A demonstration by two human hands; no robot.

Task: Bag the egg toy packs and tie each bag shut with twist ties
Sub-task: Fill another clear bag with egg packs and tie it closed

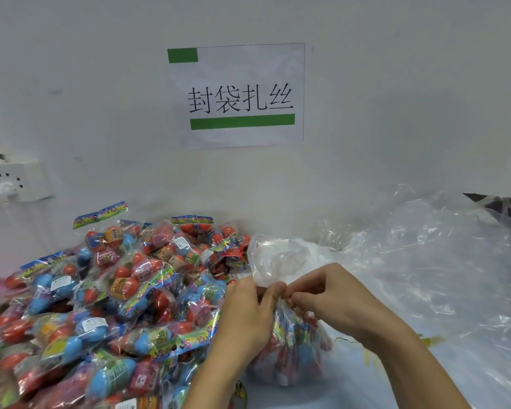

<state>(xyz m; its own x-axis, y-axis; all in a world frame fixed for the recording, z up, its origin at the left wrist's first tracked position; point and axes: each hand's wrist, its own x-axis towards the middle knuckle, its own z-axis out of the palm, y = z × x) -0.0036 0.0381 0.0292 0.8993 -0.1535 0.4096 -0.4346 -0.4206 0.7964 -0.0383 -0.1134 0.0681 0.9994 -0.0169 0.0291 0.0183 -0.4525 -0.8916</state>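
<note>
White wall [396,98], paper sign [239,95], socket [12,181], perhaps plugged.

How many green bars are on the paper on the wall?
2. A short green bar sits at the top left corner of the paper, and a long green bar runs under the writing.

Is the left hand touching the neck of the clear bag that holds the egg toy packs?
Touching. The head view shows the left hand with its fingers curled around the gathered neck of the clear bag, no gap between them.
</note>
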